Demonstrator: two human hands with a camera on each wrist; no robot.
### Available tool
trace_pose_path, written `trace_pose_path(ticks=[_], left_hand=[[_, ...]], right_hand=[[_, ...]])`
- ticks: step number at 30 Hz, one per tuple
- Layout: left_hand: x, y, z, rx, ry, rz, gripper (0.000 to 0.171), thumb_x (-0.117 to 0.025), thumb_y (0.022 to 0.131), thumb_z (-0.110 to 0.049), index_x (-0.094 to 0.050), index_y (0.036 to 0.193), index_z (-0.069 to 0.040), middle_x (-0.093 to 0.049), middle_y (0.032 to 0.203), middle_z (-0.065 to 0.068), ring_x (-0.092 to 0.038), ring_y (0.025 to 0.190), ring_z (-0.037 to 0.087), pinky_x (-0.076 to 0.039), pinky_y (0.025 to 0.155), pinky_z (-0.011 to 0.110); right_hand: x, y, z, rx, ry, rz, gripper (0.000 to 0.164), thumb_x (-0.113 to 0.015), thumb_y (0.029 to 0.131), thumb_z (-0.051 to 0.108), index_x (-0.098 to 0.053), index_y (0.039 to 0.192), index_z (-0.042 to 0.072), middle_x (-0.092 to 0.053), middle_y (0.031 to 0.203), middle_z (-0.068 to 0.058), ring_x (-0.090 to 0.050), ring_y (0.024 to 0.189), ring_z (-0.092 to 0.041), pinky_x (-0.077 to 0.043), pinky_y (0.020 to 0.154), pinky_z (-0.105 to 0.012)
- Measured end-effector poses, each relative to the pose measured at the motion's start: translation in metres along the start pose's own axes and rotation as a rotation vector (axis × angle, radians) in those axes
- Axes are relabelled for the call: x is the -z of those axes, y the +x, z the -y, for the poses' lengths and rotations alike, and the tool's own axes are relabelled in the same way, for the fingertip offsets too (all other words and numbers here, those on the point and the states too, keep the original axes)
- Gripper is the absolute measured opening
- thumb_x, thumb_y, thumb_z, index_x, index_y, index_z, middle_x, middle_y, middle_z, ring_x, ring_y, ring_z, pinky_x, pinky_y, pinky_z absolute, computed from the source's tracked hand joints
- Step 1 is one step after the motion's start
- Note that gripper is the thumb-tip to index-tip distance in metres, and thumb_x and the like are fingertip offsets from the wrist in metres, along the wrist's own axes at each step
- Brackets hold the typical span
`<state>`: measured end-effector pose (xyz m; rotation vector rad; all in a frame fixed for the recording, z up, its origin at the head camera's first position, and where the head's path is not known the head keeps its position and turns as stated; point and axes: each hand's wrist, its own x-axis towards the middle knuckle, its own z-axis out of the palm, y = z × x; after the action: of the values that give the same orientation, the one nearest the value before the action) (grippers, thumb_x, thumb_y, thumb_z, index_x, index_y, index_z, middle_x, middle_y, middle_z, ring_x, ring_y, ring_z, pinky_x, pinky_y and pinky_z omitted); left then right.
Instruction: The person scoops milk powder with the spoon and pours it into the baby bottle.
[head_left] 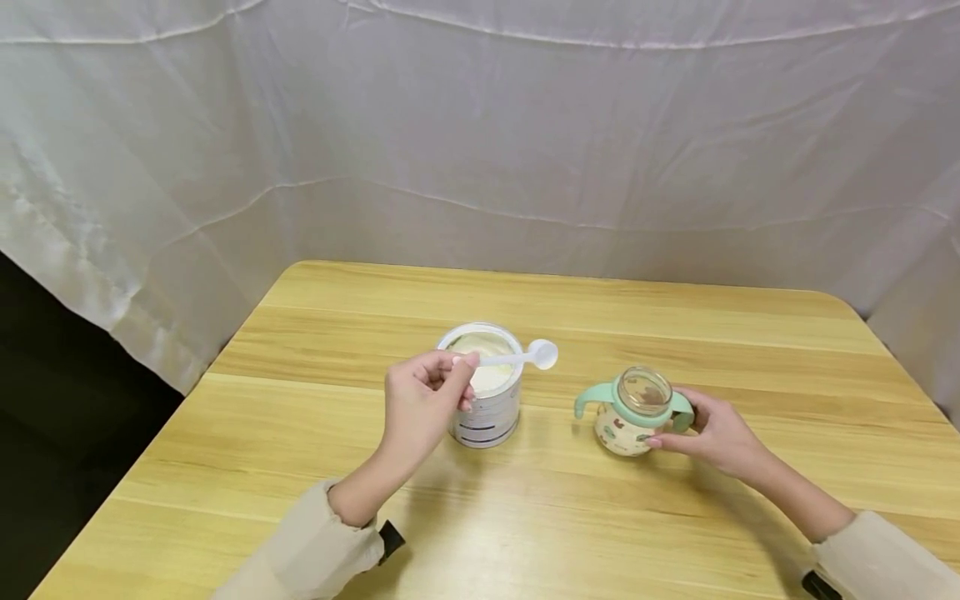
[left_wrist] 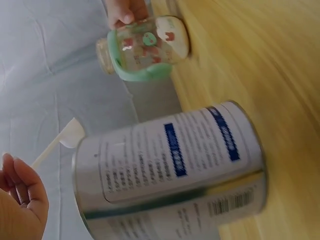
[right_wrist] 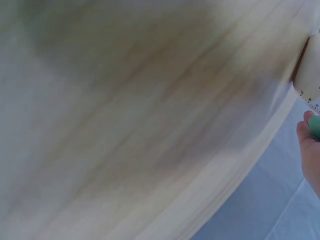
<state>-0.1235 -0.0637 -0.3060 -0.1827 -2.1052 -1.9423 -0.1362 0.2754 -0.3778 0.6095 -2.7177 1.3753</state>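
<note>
My left hand (head_left: 426,398) pinches the handle of a white plastic scoop (head_left: 517,359) above an open can (head_left: 486,421) of pale powder. The scoop's bowl extends past the can's right rim; in the left wrist view the scoop (left_wrist: 62,139) is just beyond the can's mouth. To the right stands a clear baby bottle (head_left: 626,425) with mint-green handles and no lid. My right hand (head_left: 716,433) holds it around its right handle and side. Pale powder (left_wrist: 172,37) fills its lower part in the left wrist view. The right wrist view catches only part of the hand and bottle.
The can and bottle stand on a wood-grain table (head_left: 300,417) with rounded far corners. Pale fabric (head_left: 525,142) hangs behind the table and along its sides. A dark area (head_left: 60,400) lies beyond the left edge.
</note>
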Motion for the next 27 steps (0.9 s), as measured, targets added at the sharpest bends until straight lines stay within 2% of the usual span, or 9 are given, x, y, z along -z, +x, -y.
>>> trace_pose_path(ticks=[5,10,14,19,27], left_hand=[[0.007,0.001,0.006,-0.002,0.005,-0.022,0.019,-0.064,0.084,-0.003,-0.064,0.074,0.013,-0.058,0.053,0.009,-0.053,0.043,0.004,-0.052,0.045,0.021],[0.014,0.002,0.010,-0.010,0.013,-0.052,0.019,-0.064,0.085,-0.003,-0.064,0.075,0.014,-0.058,0.053,0.005,-0.053,0.044,0.004,-0.051,0.045,0.020],[0.021,0.003,0.013,-0.024,0.037,-0.080,0.020,-0.064,0.085,-0.003,-0.064,0.073,0.013,-0.058,0.052,0.001,-0.053,0.043,0.004,-0.051,0.044,0.019],[0.031,0.004,0.017,-0.049,0.054,-0.113,0.021,-0.064,0.085,-0.004,-0.063,0.070,0.010,-0.058,0.052,-0.002,-0.055,0.045,0.003,-0.052,0.045,0.020],[0.040,0.006,0.022,-0.087,0.086,-0.129,0.023,-0.064,0.086,-0.005,-0.062,0.068,0.009,-0.058,0.053,0.003,-0.055,0.045,0.003,-0.052,0.044,0.020]], right_hand=[[0.003,0.001,0.002,-0.004,0.018,0.007,0.063,-0.078,0.071,0.003,-0.048,0.125,-0.008,-0.054,0.105,0.027,-0.054,0.094,0.012,-0.046,0.078,-0.006],[0.006,0.001,0.006,-0.011,0.037,-0.013,0.071,-0.077,0.072,0.004,-0.041,0.131,-0.009,-0.044,0.118,0.030,-0.041,0.109,0.020,-0.035,0.089,0.002],[0.010,0.003,0.012,0.051,0.065,-0.042,0.071,-0.075,0.072,-0.001,-0.038,0.132,-0.012,-0.042,0.123,0.032,-0.038,0.115,0.020,-0.031,0.093,0.003],[0.015,0.008,0.022,0.146,0.107,-0.081,0.072,-0.071,0.070,-0.011,-0.036,0.133,-0.012,-0.045,0.129,0.024,-0.040,0.121,0.013,-0.031,0.098,0.000],[0.013,0.017,0.043,0.210,0.186,-0.111,0.073,-0.070,0.066,-0.019,-0.037,0.131,-0.015,-0.050,0.132,0.016,-0.044,0.123,0.006,-0.032,0.101,-0.004]])
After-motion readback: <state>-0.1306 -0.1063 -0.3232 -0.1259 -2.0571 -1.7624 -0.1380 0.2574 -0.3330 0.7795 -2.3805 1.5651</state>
